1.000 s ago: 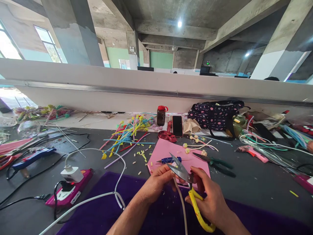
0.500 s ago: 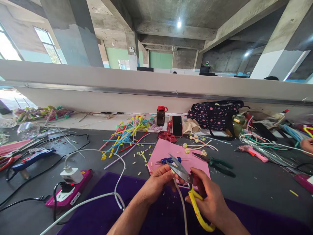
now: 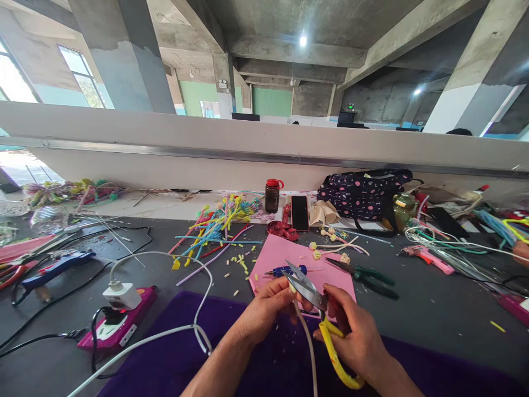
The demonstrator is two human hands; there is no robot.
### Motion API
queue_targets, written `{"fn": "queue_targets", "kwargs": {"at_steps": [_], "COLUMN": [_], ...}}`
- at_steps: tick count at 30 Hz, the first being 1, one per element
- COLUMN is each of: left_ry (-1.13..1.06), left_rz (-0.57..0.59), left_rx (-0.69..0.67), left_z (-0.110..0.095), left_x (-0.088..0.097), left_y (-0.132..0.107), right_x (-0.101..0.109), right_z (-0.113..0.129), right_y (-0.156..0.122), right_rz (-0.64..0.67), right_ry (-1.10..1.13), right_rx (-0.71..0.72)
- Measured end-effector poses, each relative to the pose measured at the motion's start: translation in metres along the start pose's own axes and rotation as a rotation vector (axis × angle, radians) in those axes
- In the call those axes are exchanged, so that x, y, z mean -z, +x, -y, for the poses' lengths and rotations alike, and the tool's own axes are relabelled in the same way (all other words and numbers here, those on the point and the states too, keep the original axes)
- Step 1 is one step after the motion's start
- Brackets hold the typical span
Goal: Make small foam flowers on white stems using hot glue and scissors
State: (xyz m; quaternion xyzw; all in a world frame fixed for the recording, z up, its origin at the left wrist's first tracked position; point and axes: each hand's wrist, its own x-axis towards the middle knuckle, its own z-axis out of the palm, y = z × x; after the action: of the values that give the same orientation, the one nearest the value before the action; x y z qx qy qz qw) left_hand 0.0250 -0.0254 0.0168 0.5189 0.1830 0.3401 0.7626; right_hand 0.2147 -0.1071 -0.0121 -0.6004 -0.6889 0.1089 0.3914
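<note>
My right hand (image 3: 355,331) grips a pair of scissors (image 3: 308,292) by the yellow handles, its blades pointing up and left and slightly apart. My left hand (image 3: 268,309) is closed in a pinch on a small pale-yellow piece (image 3: 291,288) at the blades. A beige cord (image 3: 308,347) hangs down between the hands; I cannot tell whether it joins that piece. Just beyond the blades, a blue-handled screwdriver (image 3: 289,270) lies on a pink sheet (image 3: 285,251). Green-handled pliers (image 3: 367,275) rest at the sheet's right edge.
Short yellow cut pieces (image 3: 242,262) and colourful bundled stems (image 3: 223,220) lie ahead. A pink power strip (image 3: 136,314) with white cables stands left. Behind are a bottle (image 3: 271,198), a phone (image 3: 300,212) and a patterned bag (image 3: 363,193). Another person's hand (image 3: 521,251) shows far right.
My hands and the scissors hold nearly the same place. At the far right edge, the other person's hand and a yellow item by it have shifted slightly.
</note>
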Motion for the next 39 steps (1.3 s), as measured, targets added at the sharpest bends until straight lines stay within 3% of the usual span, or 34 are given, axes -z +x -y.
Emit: {"fn": "queue_targets", "kwargs": {"at_steps": [7, 10, 16, 27, 39], "left_ry": [-0.118, -0.123, -0.099, -0.031, -0.003], "left_rz": [0.011, 0.004, -0.042, -0.109, -0.152], "left_rx": [0.035, 0.033, -0.004, -0.053, -0.08], "left_z": [-0.002, -0.002, -0.001, 0.006, 0.0], "left_x": [0.001, 0.001, 0.0, 0.002, 0.001], "left_y": [0.0, 0.001, 0.002, 0.004, 0.004], "right_x": [0.0, 0.005, 0.004, -0.007, -0.009], "right_z": [0.004, 0.009, 0.012, 0.004, -0.004], "right_y": [-0.004, -0.006, -0.009, -0.008, -0.008], "right_rz": [-0.023, -0.083, 0.017, -0.063, -0.093], "right_ry": [0.164, 0.24, 0.072, -0.046, 0.106], "right_rx": [-0.121, -0.107, -0.023, 0.09, -0.058]}}
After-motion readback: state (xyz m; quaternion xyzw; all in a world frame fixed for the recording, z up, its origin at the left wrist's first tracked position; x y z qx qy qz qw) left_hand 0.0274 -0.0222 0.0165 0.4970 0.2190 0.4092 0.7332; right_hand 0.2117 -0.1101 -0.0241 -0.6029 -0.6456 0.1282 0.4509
